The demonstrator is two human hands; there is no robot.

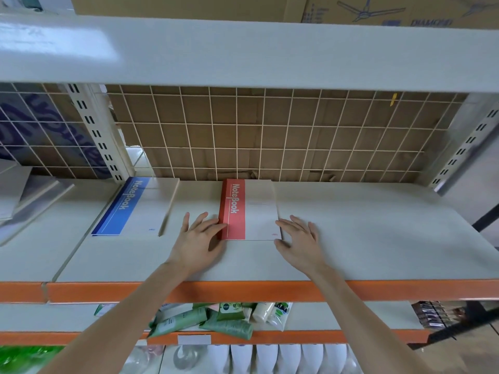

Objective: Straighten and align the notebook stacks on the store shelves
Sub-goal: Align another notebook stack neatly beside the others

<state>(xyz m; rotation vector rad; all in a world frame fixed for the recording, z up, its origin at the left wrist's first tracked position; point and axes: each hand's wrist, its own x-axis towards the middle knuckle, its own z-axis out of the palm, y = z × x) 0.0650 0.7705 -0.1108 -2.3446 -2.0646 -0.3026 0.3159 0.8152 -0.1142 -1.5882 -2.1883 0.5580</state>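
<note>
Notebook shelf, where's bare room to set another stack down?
Widest bare patch: right of the red-and-white notebook stack, out to the right upright. A narrower strip runs along the orange front edge. Crowded between the red stack and the blue-and-white notebook stack, where the left hand rests.

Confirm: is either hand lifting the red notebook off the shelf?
No. The red notebook lies flat on the shelf, both hands' straight fingers against its sides.

A red-spined notebook stack (249, 210) lies flat mid-shelf, a blue-spined stack (135, 207) well apart to its left.
</note>
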